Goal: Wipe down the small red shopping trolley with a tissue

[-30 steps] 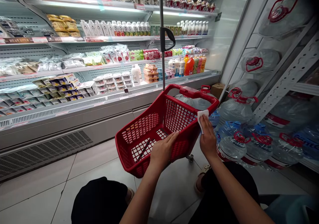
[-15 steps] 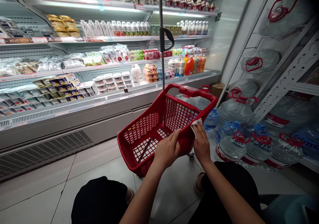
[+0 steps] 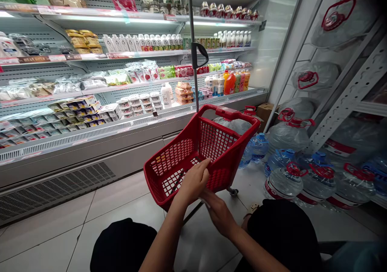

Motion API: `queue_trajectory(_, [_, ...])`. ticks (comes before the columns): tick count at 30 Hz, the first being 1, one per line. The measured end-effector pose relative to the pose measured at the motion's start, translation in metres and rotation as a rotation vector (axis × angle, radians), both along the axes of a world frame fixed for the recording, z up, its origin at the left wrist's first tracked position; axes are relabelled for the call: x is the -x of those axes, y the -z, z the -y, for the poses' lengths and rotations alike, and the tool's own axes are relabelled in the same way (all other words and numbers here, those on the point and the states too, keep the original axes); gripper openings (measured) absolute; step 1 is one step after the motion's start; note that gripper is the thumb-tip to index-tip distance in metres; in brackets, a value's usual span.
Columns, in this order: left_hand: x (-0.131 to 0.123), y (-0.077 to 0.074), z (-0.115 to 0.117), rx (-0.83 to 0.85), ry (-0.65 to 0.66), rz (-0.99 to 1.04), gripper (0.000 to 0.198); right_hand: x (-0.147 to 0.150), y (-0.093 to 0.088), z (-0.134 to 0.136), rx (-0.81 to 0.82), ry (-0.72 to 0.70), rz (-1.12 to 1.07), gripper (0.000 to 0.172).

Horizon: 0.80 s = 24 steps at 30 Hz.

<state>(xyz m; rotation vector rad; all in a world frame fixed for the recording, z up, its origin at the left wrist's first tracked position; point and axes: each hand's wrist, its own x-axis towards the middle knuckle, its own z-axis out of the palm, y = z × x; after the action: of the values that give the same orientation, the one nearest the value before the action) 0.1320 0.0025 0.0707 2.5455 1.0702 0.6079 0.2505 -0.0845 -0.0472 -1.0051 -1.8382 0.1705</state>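
While the left arm reaches forward, the left hand (image 3: 193,181) sits on the near rim of the red basket (image 3: 181,159), fingers curled over the edge in a grip. The right hand (image 3: 219,212) lies just beneath it, fingers pointing at the basket's near wall and mostly hidden, so I cannot tell whether they hold anything. The basket stands on the tile floor (image 3: 121,207) before the chiller shelves (image 3: 90,132), with water jugs (image 3: 284,179) to its right.

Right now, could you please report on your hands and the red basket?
Left hand grips red basket rim. Right hand just below it. Water jugs crowd the right.
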Motion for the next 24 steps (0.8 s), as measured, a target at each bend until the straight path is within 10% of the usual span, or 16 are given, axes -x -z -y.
queue_trajectory(6, [0.064, -0.007, 0.017, -0.056, -0.111, -0.226, 0.049, -0.1, -0.067, -0.006, -0.125, 0.489, -0.205, 0.058])
queue_trajectory(11, [0.085, 0.014, 0.025, 0.053, -0.172, -0.348, 0.043, -0.16, -0.079, -0.037, -0.116, 0.551, 0.237, 0.073])
queue_trajectory(20, [0.073, 0.033, 0.025, -0.054, -0.195, -0.236, 0.039, -0.028, -0.013, -0.015, -0.135, 0.221, 0.427, 0.083])
queue_trajectory(24, [0.083, 0.035, 0.02, -0.079, -0.15, -0.207, 0.033, -0.047, -0.023, -0.028, -0.193, 0.132, 0.478, 0.081])
